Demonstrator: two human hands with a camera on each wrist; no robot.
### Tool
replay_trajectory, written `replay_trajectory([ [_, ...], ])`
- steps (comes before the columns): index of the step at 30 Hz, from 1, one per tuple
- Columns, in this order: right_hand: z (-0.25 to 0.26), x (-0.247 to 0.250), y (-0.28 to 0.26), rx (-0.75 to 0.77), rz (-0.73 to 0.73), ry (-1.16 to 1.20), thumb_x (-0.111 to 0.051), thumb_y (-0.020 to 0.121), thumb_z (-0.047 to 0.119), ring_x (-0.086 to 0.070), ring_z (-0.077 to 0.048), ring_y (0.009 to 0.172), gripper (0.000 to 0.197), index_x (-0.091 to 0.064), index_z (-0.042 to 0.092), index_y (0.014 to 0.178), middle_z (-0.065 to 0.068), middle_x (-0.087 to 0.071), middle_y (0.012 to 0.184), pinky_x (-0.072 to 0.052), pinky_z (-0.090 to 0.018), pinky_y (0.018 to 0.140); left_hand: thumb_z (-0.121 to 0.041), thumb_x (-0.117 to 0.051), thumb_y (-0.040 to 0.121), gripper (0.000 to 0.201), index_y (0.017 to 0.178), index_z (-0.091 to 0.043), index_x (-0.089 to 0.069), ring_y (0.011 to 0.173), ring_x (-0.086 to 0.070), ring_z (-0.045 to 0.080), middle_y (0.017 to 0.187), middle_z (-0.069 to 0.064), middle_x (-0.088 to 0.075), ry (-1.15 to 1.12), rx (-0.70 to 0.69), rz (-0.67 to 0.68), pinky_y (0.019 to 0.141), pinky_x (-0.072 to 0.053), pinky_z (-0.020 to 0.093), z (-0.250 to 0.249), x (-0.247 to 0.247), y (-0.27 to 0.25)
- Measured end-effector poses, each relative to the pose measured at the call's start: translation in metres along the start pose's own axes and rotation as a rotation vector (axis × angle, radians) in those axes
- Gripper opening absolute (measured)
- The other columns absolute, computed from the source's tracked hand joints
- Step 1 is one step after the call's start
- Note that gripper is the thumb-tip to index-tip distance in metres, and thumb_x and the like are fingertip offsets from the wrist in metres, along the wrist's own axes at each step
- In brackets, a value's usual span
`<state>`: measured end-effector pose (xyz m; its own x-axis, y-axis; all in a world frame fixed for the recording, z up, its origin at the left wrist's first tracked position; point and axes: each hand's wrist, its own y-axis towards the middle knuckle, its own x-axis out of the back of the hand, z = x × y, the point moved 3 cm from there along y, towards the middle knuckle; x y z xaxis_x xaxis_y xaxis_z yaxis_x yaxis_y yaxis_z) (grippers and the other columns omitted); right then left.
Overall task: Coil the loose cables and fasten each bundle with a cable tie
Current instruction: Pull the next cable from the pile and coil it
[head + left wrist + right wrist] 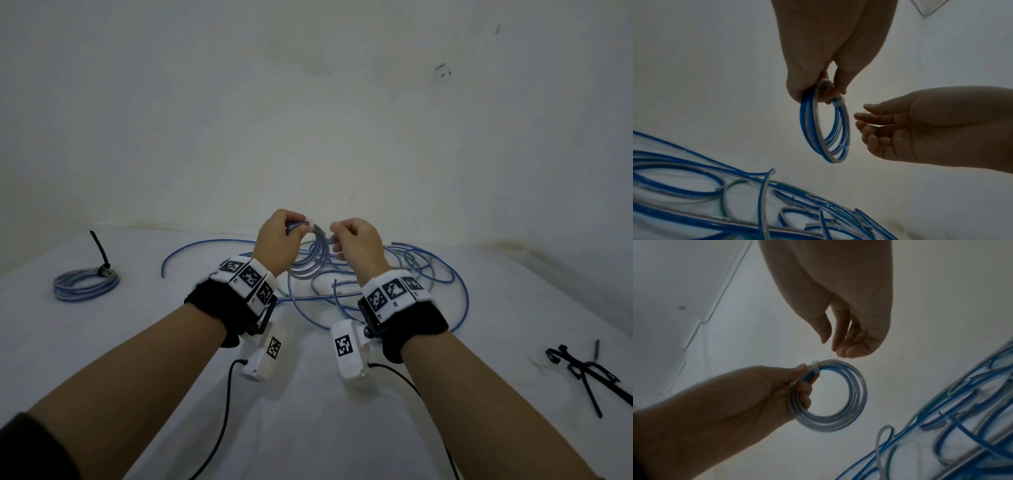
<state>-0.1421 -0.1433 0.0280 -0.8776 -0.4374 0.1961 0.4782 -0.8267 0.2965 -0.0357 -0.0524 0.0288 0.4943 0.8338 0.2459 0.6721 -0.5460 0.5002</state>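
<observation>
coils 2, one in left hand | right hand loose

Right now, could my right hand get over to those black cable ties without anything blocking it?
Probably yes. The right hand holds nothing, and the black cable ties lie on bare table to its right, clear of the loose cables. The left hand alone holds the coil.

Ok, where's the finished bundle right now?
Head view, far left on the table: the finished bundle lies apart from the loose cables, black tie sticking up.
</observation>
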Motion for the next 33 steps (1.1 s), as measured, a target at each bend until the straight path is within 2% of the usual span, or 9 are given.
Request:
replay_trajectory([
  [3,0.0,-0.012,-0.008,-0.048,0.138,0.102,-0.052,0.095,0.02,-0.059,-0.016,0.066,0.022,-0.063,0.0,0.096,-0.009,-0.064,0.08,-0.053,-0.028,0.065,-0.006,-0.045,0.095,0.023,0.114,0.0,-0.056,0.091,-0.056,0.018,0.116,0.013,-0.059,-0.08,0.031,0.075,0.08,-0.05,0.022,-0.002,-0.002,-0.004],
  [7,0.005,-0.028,-0.012,-0.093,0.221,0.215,-0.058,0.093,0.021,-0.064,-0.02,0.076,0.032,-0.063,-0.008,0.105,-0.014,-0.066,0.089,-0.056,-0.026,0.07,-0.007,-0.04,0.096,0.028,0.116,-0.009,-0.059,0.115,-0.055,0.027,0.123,0.015,-0.058,-0.122,0.06,0.171,0.103,-0.042,0.044,0.006,0.006,-0.007],
  [15,0.02,-0.063,-0.018,-0.214,0.296,0.363,-0.054,0.09,0.004,-0.061,-0.016,0.069,0.014,-0.063,0.008,0.08,-0.008,-0.063,0.078,-0.053,-0.022,0.061,0.0,-0.034,0.097,0.027,0.11,0.0,-0.058,0.088,-0.061,0.014,0.105,0.01,-0.061,-0.28,0.099,0.225,0.082,-0.052,0.021,0.014,0.054,-0.007],
  [19,0.032,-0.092,-0.022,-0.231,0.345,0.442,-0.045,0.093,0.0,-0.059,-0.016,0.07,0.02,-0.063,0.006,0.087,-0.007,-0.064,0.08,-0.054,-0.028,0.065,-0.012,-0.051,0.092,0.02,0.111,-0.01,-0.059,0.096,-0.055,0.014,0.113,0.007,-0.058,0.133,-0.011,-0.031,0.088,-0.046,0.026,0.025,0.103,0.005],
  [21,0.038,-0.112,-0.025,-0.245,0.407,0.488,-0.042,0.095,-0.001,-0.059,-0.017,0.07,0.021,-0.061,0.004,0.098,-0.007,-0.064,0.081,-0.051,-0.03,0.068,-0.024,-0.053,0.093,0.03,0.12,-0.012,-0.054,0.108,-0.052,0.018,0.119,0.006,-0.053,0.242,0.096,-0.087,0.098,-0.042,0.033,0.038,0.134,0.013],
  [23,0.044,-0.137,-0.029,-0.263,0.457,0.519,-0.04,0.095,-0.001,-0.059,-0.018,0.07,0.019,-0.056,0.004,0.103,-0.008,-0.065,0.081,-0.051,-0.03,0.067,-0.028,-0.049,0.095,0.027,0.116,-0.013,-0.056,0.099,-0.058,0.021,0.109,0.007,-0.058,0.14,0.294,-0.005,0.089,-0.051,0.034,0.05,0.161,0.016],
  [26,0.051,-0.18,-0.036,-0.312,0.461,0.558,-0.042,0.096,0.0,-0.06,-0.019,0.069,0.011,-0.052,0.003,0.096,-0.013,-0.064,0.08,-0.051,-0.028,0.062,-0.02,-0.052,0.094,0.017,0.104,-0.008,-0.059,0.07,-0.06,0.018,0.085,0.008,-0.062,-0.016,0.452,0.035,0.057,-0.055,0.022,0.063,0.199,0.01],
  [31,0.052,-0.263,-0.059,-0.291,0.622,0.237,-0.062,0.088,0.011,-0.052,-0.017,0.063,0.012,-0.051,0.013,0.082,-0.009,-0.06,0.082,-0.047,-0.029,0.06,-0.018,-0.061,0.087,0.021,0.071,-0.007,-0.07,0.048,-0.055,0.004,0.047,-0.008,-0.062,0.382,0.37,-0.146,0.062,-0.047,0.024,0.099,0.277,0.008],
  [33,0.048,-0.296,-0.061,-0.273,0.629,0.137,-0.063,0.084,0.002,-0.053,-0.021,0.06,0.022,-0.048,0.014,0.073,-0.011,-0.058,0.077,-0.051,-0.036,0.065,-0.024,-0.062,0.086,0.029,0.06,-0.012,-0.068,0.05,-0.055,0.007,0.053,-0.004,-0.065,0.529,0.414,-0.139,0.06,-0.045,0.024,0.112,0.299,0.004],
])
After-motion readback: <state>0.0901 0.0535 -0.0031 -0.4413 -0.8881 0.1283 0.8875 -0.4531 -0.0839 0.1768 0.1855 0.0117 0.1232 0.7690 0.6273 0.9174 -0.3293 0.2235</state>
